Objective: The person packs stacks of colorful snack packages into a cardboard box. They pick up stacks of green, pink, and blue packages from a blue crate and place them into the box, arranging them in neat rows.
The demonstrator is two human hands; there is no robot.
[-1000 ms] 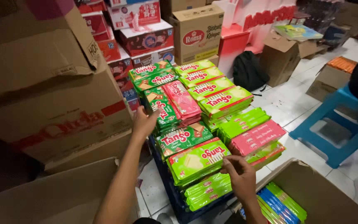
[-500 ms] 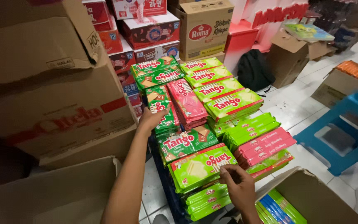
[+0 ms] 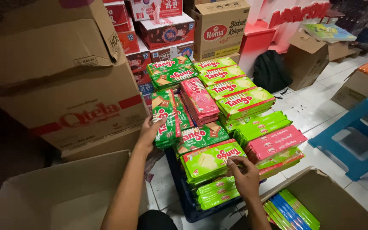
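Note:
A tall pile of flat wafer packs, green (image 3: 231, 89) and pink (image 3: 199, 100), stands on a dark blue crate (image 3: 184, 191) on the floor. My left hand (image 3: 152, 130) rests flat against the left side of the pile, on a green pack (image 3: 165, 119) standing on edge. My right hand (image 3: 243, 176) grips the near right corner of a light green pack (image 3: 207, 159) on the front stack. More light green and pink packs (image 3: 273, 138) lie stacked to the right.
Big cardboard boxes (image 3: 64, 85) tower on the left, an open empty box (image 3: 64, 196) is near left. An open box with green and blue packs (image 3: 294, 208) sits near right. A blue stool (image 3: 354, 132), a black backpack (image 3: 271, 70) and more cartons stand beyond.
The view has drawn closer to the pile. My left hand stays on the pile's left side; my right hand has shifted up onto the front light green pack's corner.

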